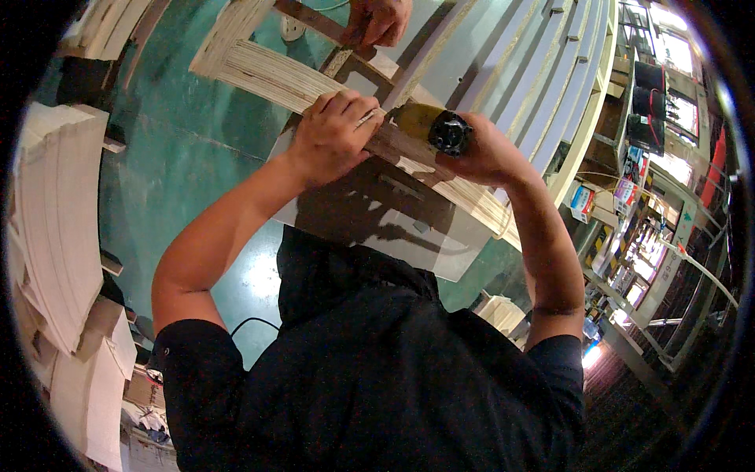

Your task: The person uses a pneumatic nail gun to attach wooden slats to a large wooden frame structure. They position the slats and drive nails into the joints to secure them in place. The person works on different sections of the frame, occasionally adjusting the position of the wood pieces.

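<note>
Gripping the layered wooden bar (pixel 275 84) from above with the left hand (pixel 334 134), fingers curled over near the middle of the bar. Wrapped around a yellow-and-black tool (pixel 421 122) with the right hand (pixel 487 157), farther right along the bar. Lying slantwise over a grey panel (pixel 342 206), with a crosspiece (pixel 245 23) at the left end of the bar. Impossible to tell, from above, how near to the bar the tool's working end sits.

Best, by judgement, to press down firmly with the left hand, so as to stop the bar from twisting or creeping. Hold the tool square to the bar rather than leaning, with the right wrist straight behind the push. Keep the left fingertips well clear of the tool's line along the bar, given the small gap between the hands. Watch also for a co-worker's hand (pixel 379 22) beyond the far side of the bar. Worth checking for a flush fit at the left end of the bar before bearing down, and for no rocking against the slatted panels (pixel 503 71) to the right of the bar.
</note>
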Demonstrator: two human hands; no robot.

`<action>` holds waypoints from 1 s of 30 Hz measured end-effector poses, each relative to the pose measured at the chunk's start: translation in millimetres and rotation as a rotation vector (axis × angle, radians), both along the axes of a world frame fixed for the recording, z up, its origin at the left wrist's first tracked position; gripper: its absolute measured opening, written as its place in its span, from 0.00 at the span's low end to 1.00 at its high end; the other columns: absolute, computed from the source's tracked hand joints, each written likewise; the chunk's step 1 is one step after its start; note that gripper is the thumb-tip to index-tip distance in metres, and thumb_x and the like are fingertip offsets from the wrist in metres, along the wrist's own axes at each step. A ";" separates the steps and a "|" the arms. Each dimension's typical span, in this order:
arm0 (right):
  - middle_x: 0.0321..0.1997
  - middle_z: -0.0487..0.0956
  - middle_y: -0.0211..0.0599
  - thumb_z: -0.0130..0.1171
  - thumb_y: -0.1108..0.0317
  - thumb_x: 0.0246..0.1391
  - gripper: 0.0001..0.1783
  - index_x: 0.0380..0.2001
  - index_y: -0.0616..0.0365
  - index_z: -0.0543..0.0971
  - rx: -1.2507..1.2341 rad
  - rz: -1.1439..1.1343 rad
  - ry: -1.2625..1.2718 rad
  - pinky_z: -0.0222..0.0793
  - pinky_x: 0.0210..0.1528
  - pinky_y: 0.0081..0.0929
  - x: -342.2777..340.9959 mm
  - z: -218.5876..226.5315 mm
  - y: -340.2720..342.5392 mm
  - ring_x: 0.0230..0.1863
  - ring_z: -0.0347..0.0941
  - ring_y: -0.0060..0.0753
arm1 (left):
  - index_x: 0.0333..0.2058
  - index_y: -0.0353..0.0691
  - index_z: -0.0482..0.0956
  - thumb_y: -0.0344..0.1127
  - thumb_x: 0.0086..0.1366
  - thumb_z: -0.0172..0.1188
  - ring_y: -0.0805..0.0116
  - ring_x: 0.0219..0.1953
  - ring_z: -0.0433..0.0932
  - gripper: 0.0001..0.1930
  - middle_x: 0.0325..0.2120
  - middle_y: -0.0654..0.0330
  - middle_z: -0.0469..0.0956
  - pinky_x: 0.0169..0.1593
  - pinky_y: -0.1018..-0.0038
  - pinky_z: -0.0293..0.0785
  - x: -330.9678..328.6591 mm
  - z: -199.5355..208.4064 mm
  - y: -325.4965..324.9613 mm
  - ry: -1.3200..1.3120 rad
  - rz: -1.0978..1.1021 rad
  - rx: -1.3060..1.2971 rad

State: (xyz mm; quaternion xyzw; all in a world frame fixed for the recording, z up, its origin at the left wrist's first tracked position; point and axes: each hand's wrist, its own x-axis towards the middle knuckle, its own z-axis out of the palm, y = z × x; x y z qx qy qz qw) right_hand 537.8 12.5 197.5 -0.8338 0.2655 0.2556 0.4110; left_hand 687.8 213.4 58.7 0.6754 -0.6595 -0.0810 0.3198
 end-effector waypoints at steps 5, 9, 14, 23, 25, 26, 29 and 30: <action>0.28 0.81 0.36 0.67 0.70 0.44 0.14 0.35 0.64 0.79 0.024 -0.013 0.018 0.73 0.36 0.31 -0.2 -0.8 0.7 0.31 0.74 0.26 | 0.56 0.43 0.78 0.42 0.49 0.74 0.52 0.60 0.68 0.33 0.56 0.58 0.72 0.63 0.56 0.67 -0.4 -1.8 1.1 -0.009 0.002 -0.003; 0.26 0.80 0.34 0.66 0.70 0.45 0.13 0.33 0.65 0.78 0.080 -0.061 0.041 0.72 0.35 0.31 3.8 3.3 3.3 0.30 0.74 0.24 | 0.56 0.43 0.78 0.43 0.49 0.74 0.52 0.61 0.68 0.33 0.57 0.59 0.71 0.64 0.56 0.67 -0.3 -2.3 0.8 -0.020 0.001 0.010; 0.26 0.79 0.32 0.66 0.70 0.45 0.12 0.33 0.64 0.78 0.030 -0.042 0.056 0.71 0.34 0.30 1.2 1.8 3.4 0.30 0.71 0.23 | 0.55 0.43 0.78 0.43 0.48 0.75 0.53 0.61 0.68 0.33 0.56 0.58 0.72 0.64 0.55 0.67 -1.5 -3.8 1.2 -0.012 0.016 -0.001; 0.28 0.79 0.32 0.66 0.69 0.46 0.14 0.37 0.64 0.78 0.020 -0.004 -0.048 0.71 0.37 0.31 -15.6 -10.9 1.2 0.32 0.71 0.25 | 0.50 0.42 0.80 0.36 0.46 0.77 0.51 0.60 0.70 0.29 0.55 0.56 0.73 0.61 0.56 0.70 2.0 -3.4 1.5 0.063 -0.018 -0.028; 0.30 0.79 0.33 0.66 0.70 0.46 0.15 0.38 0.64 0.78 0.088 -0.075 0.071 0.72 0.38 0.30 -4.9 4.5 6.7 0.33 0.72 0.25 | 0.48 0.42 0.81 0.36 0.45 0.78 0.52 0.59 0.71 0.28 0.53 0.56 0.74 0.61 0.57 0.70 13.0 -5.0 2.1 0.079 -0.079 -0.038; 0.30 0.79 0.33 0.66 0.70 0.46 0.16 0.39 0.64 0.78 0.122 -0.110 0.130 0.72 0.39 0.30 -1.1 10.3 9.0 0.34 0.72 0.26 | 0.47 0.42 0.81 0.36 0.46 0.78 0.53 0.59 0.72 0.27 0.52 0.57 0.74 0.61 0.58 0.70 25.5 -5.9 3.0 0.095 -0.131 -0.040; 0.32 0.81 0.34 0.66 0.70 0.47 0.17 0.42 0.63 0.78 0.071 -0.047 0.130 0.73 0.41 0.30 -23.1 4.4 2.4 0.35 0.73 0.27 | 0.48 0.41 0.80 0.36 0.44 0.78 0.50 0.58 0.72 0.30 0.53 0.55 0.74 0.61 0.55 0.71 64.4 9.4 12.7 0.051 -0.127 -0.026; 0.32 0.81 0.36 0.67 0.70 0.46 0.18 0.42 0.63 0.78 0.074 -0.036 0.082 0.74 0.41 0.32 -24.2 4.4 0.6 0.35 0.75 0.29 | 0.49 0.41 0.80 0.36 0.43 0.79 0.48 0.58 0.72 0.31 0.54 0.53 0.73 0.60 0.53 0.71 77.9 16.0 16.8 0.018 -0.091 -0.015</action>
